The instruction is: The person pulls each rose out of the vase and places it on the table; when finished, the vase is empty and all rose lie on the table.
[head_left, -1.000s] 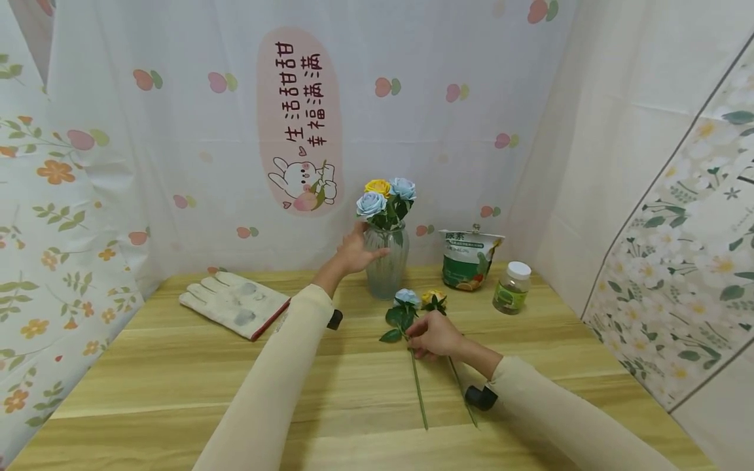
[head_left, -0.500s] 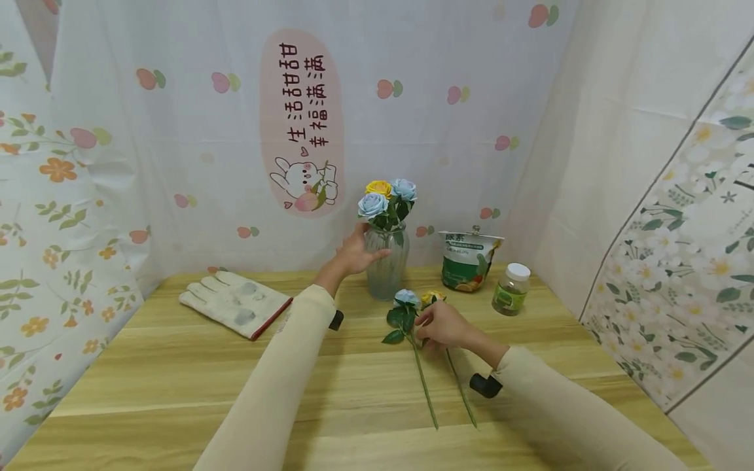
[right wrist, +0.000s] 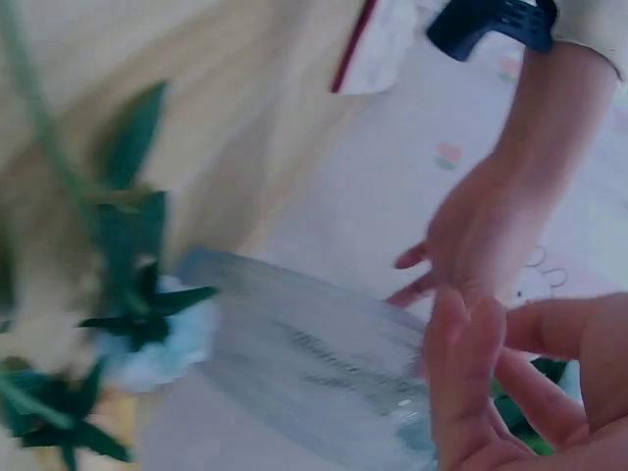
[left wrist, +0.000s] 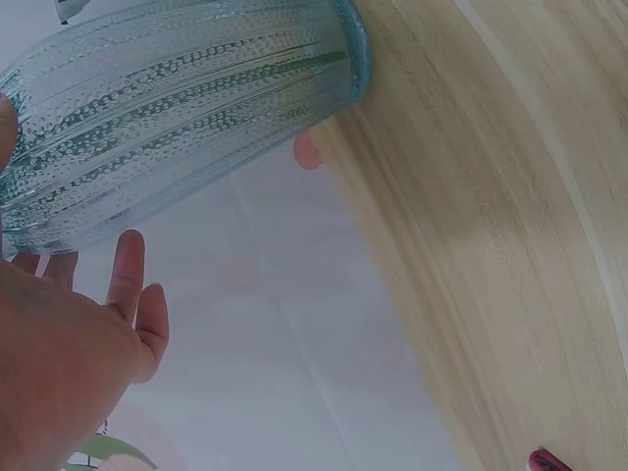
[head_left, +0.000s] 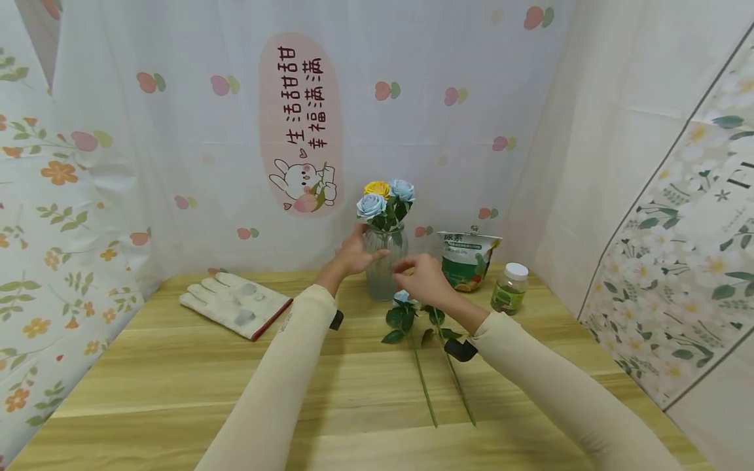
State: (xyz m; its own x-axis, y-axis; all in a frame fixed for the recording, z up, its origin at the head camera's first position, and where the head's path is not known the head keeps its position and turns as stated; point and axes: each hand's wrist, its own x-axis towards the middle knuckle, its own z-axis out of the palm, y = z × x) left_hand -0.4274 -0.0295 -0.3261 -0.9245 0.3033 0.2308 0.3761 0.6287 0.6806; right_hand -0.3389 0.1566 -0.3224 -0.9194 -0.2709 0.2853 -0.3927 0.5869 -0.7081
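On the pale wooden bench [head_left: 353,405], a tall, clear ribbed-glass vase [head_left: 379,282] stands upright, the left hand [head_left: 355,252] gripping its upper left side. The right hand [head_left: 425,282] hovers at its right, fingers loosely bent, apparently empty.

Vase [left wrist: 186,118] partly beyond left-wrist view

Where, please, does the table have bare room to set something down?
Bare table lies in front of the glove, left of the left sleeve, and between that sleeve and the loose blue rose. It is crowded around the vase, with the left hand on it, the right hand near it, and the pouch and jar rightward.
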